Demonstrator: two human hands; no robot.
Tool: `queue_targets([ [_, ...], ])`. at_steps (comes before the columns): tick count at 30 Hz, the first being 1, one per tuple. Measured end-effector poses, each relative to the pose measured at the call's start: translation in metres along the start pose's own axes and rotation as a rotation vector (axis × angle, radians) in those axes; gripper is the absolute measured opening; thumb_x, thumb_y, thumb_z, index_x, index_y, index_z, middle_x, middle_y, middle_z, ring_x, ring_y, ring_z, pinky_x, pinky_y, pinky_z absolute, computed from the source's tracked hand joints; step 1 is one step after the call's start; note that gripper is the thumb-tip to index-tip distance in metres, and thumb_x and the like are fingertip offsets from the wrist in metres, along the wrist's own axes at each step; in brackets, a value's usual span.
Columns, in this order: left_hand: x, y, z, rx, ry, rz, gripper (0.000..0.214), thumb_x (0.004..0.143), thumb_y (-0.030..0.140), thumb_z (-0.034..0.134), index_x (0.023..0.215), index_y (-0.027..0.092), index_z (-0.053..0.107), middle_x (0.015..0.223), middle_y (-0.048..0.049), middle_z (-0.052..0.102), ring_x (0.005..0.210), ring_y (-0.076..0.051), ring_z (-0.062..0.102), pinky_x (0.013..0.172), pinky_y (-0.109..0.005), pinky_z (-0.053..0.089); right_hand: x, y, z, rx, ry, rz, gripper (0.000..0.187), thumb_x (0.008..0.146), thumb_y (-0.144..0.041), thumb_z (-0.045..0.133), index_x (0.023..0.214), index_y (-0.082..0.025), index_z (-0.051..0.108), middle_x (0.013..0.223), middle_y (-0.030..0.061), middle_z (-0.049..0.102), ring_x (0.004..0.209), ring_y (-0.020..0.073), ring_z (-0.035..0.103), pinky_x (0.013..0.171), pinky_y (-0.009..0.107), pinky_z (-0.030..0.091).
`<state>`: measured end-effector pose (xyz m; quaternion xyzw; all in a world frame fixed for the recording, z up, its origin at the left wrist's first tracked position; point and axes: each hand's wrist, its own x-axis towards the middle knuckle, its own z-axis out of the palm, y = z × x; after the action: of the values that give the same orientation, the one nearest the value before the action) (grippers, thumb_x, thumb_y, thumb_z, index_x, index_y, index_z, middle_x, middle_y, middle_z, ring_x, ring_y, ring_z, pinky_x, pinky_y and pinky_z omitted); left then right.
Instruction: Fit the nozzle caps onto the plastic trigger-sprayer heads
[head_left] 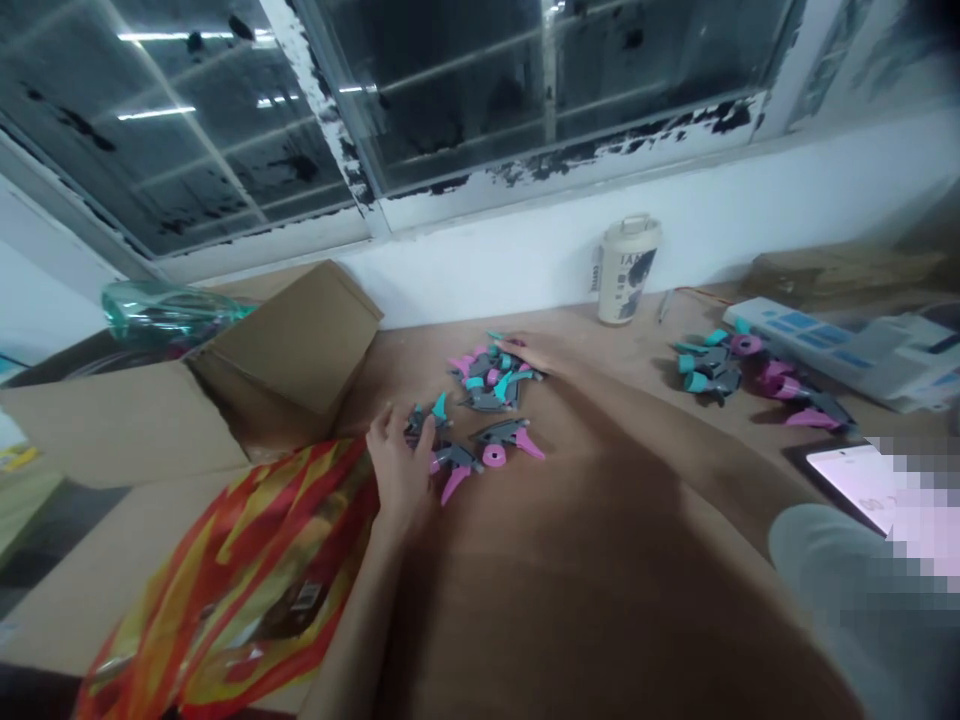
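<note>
On the brown table lies a loose heap of grey spray-trigger heads with teal and pink parts. My right hand reaches across and rests flat on the heap's far side, fingers stretched out. My left hand lies near the table's left edge, fingers apart, touching a grey and teal trigger head. Two more trigger heads with pink levers lie just right of that hand.
An open cardboard box stands at the left, with a red and yellow plastic bag in front. A second pile of trigger heads, a beige lidded cup, white packets and a phone lie at the right.
</note>
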<state>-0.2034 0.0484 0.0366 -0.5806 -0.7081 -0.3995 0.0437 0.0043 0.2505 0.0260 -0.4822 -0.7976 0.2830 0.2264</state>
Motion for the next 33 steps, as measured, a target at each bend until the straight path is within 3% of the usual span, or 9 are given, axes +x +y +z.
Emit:
queue_targets([
  [5, 0.004, -0.009, 0.026, 0.095, -0.057, -0.005, 0.043, 0.083, 0.041, 0.055, 0.116, 0.014, 0.059, 0.131, -0.0195, 0.046, 0.128, -0.035, 0.037, 0.104, -0.051, 0.029, -0.025, 0.001, 0.015, -0.044, 0.039, -0.097, 0.048, 0.082, -0.061, 0.047, 0.114, -0.026, 0.06, 0.117, 0.0052, 0.061, 0.106, 0.0237, 0.056, 0.093, 0.041, 0.042],
  [10, -0.001, -0.008, 0.031, 0.138, -0.127, 0.033, 0.046, 0.085, 0.044, 0.05, 0.121, 0.016, 0.057, 0.128, -0.0169, 0.049, 0.124, -0.031, 0.044, 0.104, -0.047, 0.034, -0.044, -0.003, 0.023, -0.067, 0.057, -0.137, 0.051, 0.078, -0.065, 0.049, 0.109, -0.028, 0.064, 0.121, 0.0041, 0.061, 0.117, 0.0265, 0.05, 0.103, 0.044, 0.031],
  [14, -0.001, -0.001, 0.029, 0.163, -0.159, 0.044, 0.047, 0.085, 0.043, 0.051, 0.123, 0.015, 0.055, 0.127, -0.0163, 0.048, 0.122, -0.028, 0.045, 0.105, -0.042, 0.034, -0.035, -0.003, 0.018, -0.069, 0.044, -0.12, 0.061, 0.072, -0.067, 0.054, 0.114, -0.023, 0.062, 0.125, 0.0095, 0.058, 0.122, 0.0324, 0.045, 0.103, 0.052, 0.027],
  [18, 0.005, 0.006, 0.027, 0.201, -0.197, 0.013, 0.056, 0.079, 0.048, 0.057, 0.122, 0.013, 0.054, 0.125, -0.0182, 0.043, 0.122, -0.031, 0.043, 0.101, -0.043, 0.037, -0.016, -0.001, 0.012, -0.038, -0.024, -0.13, 0.072, 0.067, -0.063, 0.064, 0.125, -0.022, 0.054, 0.13, 0.0114, 0.054, 0.122, 0.0323, 0.046, 0.102, 0.049, 0.031],
  [25, 0.022, 0.02, 0.026, 0.254, -0.31, -0.053, 0.066, 0.073, 0.059, 0.057, 0.122, 0.015, 0.054, 0.117, -0.0173, 0.042, 0.122, -0.037, 0.039, 0.098, -0.044, 0.037, 0.002, -0.007, 0.014, 0.058, -0.148, -0.124, 0.038, 0.088, -0.036, 0.054, 0.12, -0.016, 0.051, 0.123, 0.0094, 0.053, 0.107, 0.0217, 0.055, 0.09, 0.045, 0.046],
  [30, 0.021, 0.028, 0.026, 0.273, -0.37, -0.069, 0.075, 0.068, 0.063, 0.06, 0.126, 0.015, 0.05, 0.12, -0.018, 0.041, 0.121, -0.039, 0.041, 0.095, -0.045, 0.039, 0.002, -0.022, 0.003, 0.156, -0.227, -0.14, 0.03, 0.088, -0.035, 0.053, 0.109, -0.014, 0.056, 0.108, 0.0058, 0.06, 0.092, 0.0179, 0.06, 0.078, 0.037, 0.051],
  [33, 0.014, 0.032, 0.025, 0.302, -0.345, -0.067, 0.076, 0.071, 0.059, 0.059, 0.129, 0.012, 0.046, 0.118, -0.0205, 0.043, 0.118, -0.04, 0.043, 0.092, -0.047, 0.039, -0.002, -0.032, -0.008, 0.249, -0.176, -0.181, 0.028, 0.084, -0.037, 0.058, 0.092, -0.011, 0.062, 0.089, 0.0021, 0.064, 0.08, 0.0154, 0.061, 0.071, 0.031, 0.05],
])
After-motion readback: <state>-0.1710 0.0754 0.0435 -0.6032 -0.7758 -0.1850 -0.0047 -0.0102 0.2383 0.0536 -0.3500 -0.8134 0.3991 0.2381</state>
